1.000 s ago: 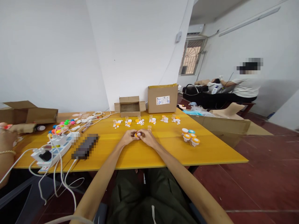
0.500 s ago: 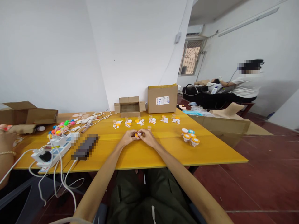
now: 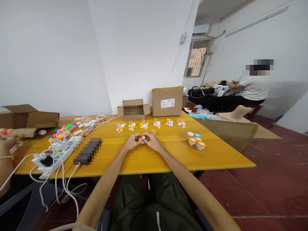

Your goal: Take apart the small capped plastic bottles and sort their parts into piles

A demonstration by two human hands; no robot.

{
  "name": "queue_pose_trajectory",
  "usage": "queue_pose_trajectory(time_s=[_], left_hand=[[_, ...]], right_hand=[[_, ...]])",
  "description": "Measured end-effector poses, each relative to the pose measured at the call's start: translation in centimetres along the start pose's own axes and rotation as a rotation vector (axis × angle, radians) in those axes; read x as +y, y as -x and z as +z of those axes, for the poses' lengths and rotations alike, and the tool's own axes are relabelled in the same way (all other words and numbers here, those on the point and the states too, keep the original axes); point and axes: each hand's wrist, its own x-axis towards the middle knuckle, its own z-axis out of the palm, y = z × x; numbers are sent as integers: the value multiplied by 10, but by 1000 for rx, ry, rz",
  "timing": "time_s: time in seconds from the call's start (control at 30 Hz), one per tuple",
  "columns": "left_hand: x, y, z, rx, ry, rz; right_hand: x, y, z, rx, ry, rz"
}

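Observation:
My left hand (image 3: 132,142) is closed around a small round orange piece (image 3: 141,139), most of it covered by the fingers. Against it, my right hand (image 3: 154,142) pinches a small white piece with dark spots (image 3: 143,137). The two hands almost meet above the table, and the exact kind of both pieces is too small to make out. Just beyond my right hand stands a small clear cup (image 3: 154,131). Farther back runs a row of several little piles of white and orange parts (image 3: 132,126), with clear cups beside them.
To the right stand several clear cups with orange, white and teal tops (image 3: 196,141). A power strip (image 3: 61,157) with tangled cables and a dark phone (image 3: 88,152) lie left. Cardboard boxes (image 3: 167,110) line the back. Another person's hand (image 3: 8,146) is at far left; a seated person works at right.
My fingers have shifted slightly around the pieces, and the white one shows more plainly. At far left the other person's hand has moved a little.

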Motion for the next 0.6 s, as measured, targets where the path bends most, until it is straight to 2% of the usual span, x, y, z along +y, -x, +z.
queue_pose_trajectory(time_s=[0.6], left_hand=[[-4,-1,0,14,-54,28]], right_hand=[[-3,1,-2,1,38,14]])
